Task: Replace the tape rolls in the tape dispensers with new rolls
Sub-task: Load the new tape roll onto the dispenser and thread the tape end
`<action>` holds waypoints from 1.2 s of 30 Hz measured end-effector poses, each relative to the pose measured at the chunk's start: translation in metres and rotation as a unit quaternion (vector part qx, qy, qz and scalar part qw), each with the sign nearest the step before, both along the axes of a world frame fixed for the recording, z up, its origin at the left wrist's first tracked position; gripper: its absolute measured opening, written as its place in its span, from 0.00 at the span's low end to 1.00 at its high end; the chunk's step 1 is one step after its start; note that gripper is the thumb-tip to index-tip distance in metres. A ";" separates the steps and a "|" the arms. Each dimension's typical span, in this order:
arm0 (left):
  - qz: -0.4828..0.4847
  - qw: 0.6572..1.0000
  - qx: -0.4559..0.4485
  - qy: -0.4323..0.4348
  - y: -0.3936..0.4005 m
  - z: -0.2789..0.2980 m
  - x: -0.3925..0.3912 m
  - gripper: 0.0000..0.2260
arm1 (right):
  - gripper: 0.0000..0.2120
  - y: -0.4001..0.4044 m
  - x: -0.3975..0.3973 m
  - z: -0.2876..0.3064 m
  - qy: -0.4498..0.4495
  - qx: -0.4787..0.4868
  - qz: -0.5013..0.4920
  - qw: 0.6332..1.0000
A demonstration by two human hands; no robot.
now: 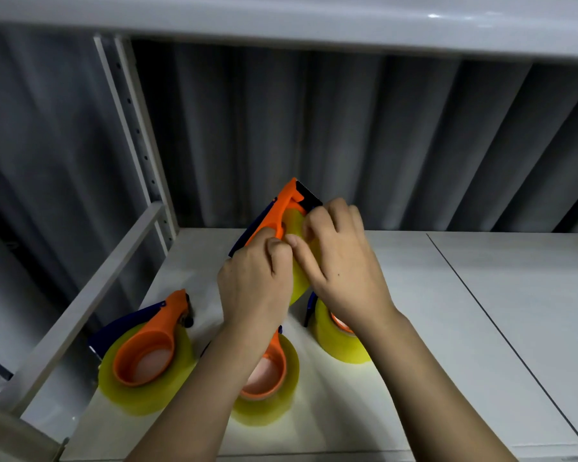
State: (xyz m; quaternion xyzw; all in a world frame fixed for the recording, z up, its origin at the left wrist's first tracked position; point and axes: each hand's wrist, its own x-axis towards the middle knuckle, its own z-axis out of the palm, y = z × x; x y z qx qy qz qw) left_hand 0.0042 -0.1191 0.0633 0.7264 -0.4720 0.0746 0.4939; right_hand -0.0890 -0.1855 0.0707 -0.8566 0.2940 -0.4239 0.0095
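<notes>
I hold an orange and dark blue tape dispenser [285, 208] upright above the white shelf [431, 295], its black cutter end pointing up. A yellowish tape roll [297, 281] sits in it, mostly hidden by my hands. My left hand [257, 285] grips the dispenser's handle side. My right hand [341, 258] curls over the roll, its fingertips pinching at the roll's surface near the cutter. Three more dispensers with yellow rolls lie flat on the shelf: one at the left [147, 348], one in the middle [267, 375] under my left forearm, one [337, 338] under my right wrist.
A grey upright post [137, 135] and a slanted rail [80, 305] border the shelf on the left. A corrugated grey wall [381, 135] stands behind. Another shelf board [281, 18] runs overhead. A seam [501, 331] splits the shelf surface to the right.
</notes>
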 end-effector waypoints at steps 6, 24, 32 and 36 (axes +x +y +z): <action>-0.017 1.000 0.021 0.004 -0.003 0.002 -0.003 0.19 | 0.15 -0.005 -0.004 -0.001 0.007 -0.056 -0.001 0.998; -0.034 0.992 0.065 0.105 -0.008 0.011 0.009 0.16 | 0.09 -0.018 -0.002 0.001 -0.008 -0.090 0.024 0.996; -0.072 0.981 0.102 0.150 -0.008 0.018 0.015 0.16 | 0.13 -0.028 -0.016 0.013 0.051 -0.095 0.042 0.993; -0.088 0.973 0.112 0.182 -0.007 0.019 0.018 0.18 | 0.16 -0.033 -0.026 0.016 0.076 -0.065 0.069 0.993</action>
